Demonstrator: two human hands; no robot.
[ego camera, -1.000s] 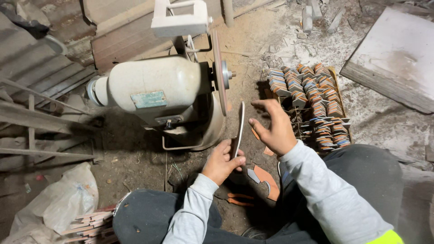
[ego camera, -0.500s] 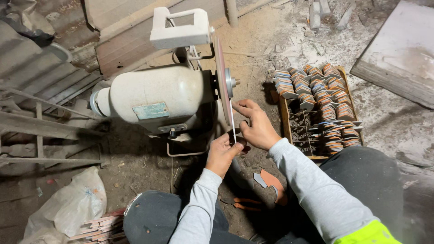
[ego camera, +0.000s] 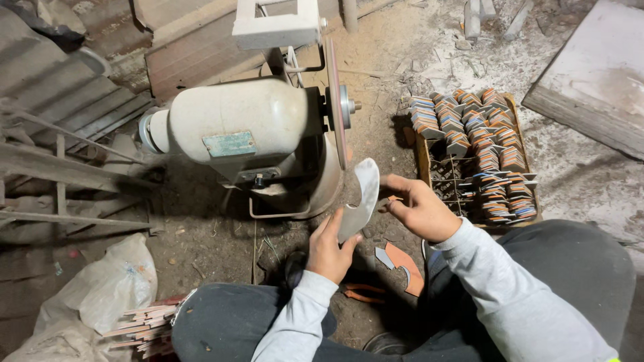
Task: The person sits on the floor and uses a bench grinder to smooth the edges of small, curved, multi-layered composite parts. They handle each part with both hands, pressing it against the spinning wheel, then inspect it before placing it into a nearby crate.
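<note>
My left hand [ego camera: 330,249] grips the lower end of a curved grey metal blade [ego camera: 359,198], its flat face turned up towards the camera. The blade's upper tip lies just below the thin grinding disc [ego camera: 336,100] of a pale bench grinder [ego camera: 245,131]. My right hand [ego camera: 419,209] hovers to the right of the blade with its fingers spread, holding nothing; its fingertips are close to the blade's edge but apart from it.
A wooden crate [ego camera: 423,157] of stacked orange-and-grey blades [ego camera: 479,151] sits to the right. Loose orange blade pieces [ego camera: 400,263] lie on the dirt floor between my knees. A white plastic bag [ego camera: 100,288] and a bundle of flat pieces [ego camera: 144,325] are lower left. A board [ego camera: 590,87] lies upper right.
The blade was edge-on against the disc with both hands on it; now it is lowered and turned flat side up, and my right hand has let go.
</note>
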